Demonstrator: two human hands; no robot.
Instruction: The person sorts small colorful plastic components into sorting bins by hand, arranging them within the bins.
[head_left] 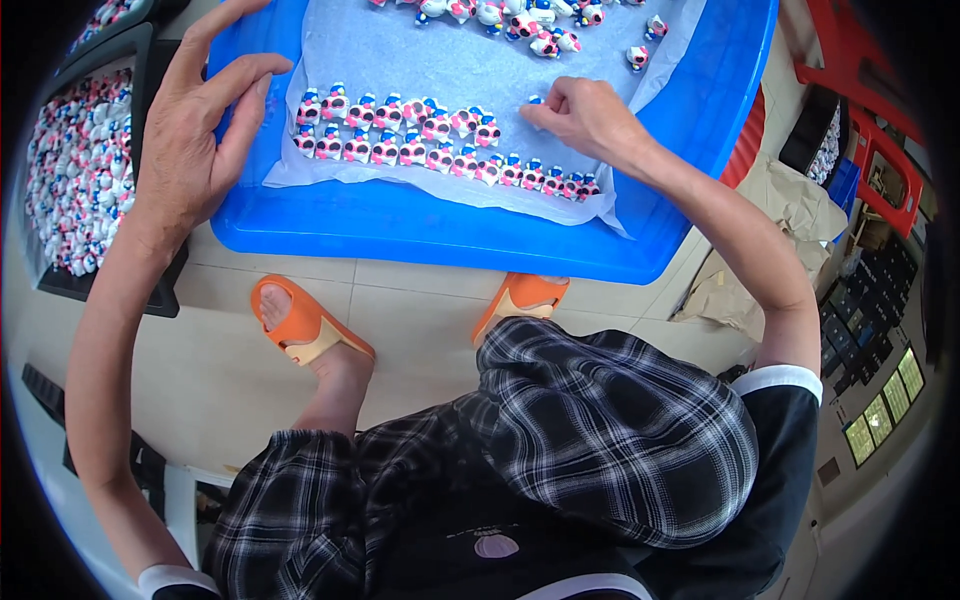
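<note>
Small white figurines with pink and blue parts stand in two rows (412, 150) on a white paper sheet (400, 60), which lines a blue plastic tray (420, 240). At the right end of the upper row, my right hand (590, 122) pinches a small figurine (535, 100); only a bit of its blue part shows past the fingertips. My left hand (200, 125) hovers over the tray's left edge, fingers apart and nothing visible in them. Farther back on the sheet lies a loose heap of the same figurines (525, 20).
A black crate (160, 270) full of similar figurines (80, 170) stands left of the tray. Brown paper (740, 280) lies on the floor to the right, near red plastic stools (885, 170). My feet in orange slides (300, 318) are below the tray's near edge.
</note>
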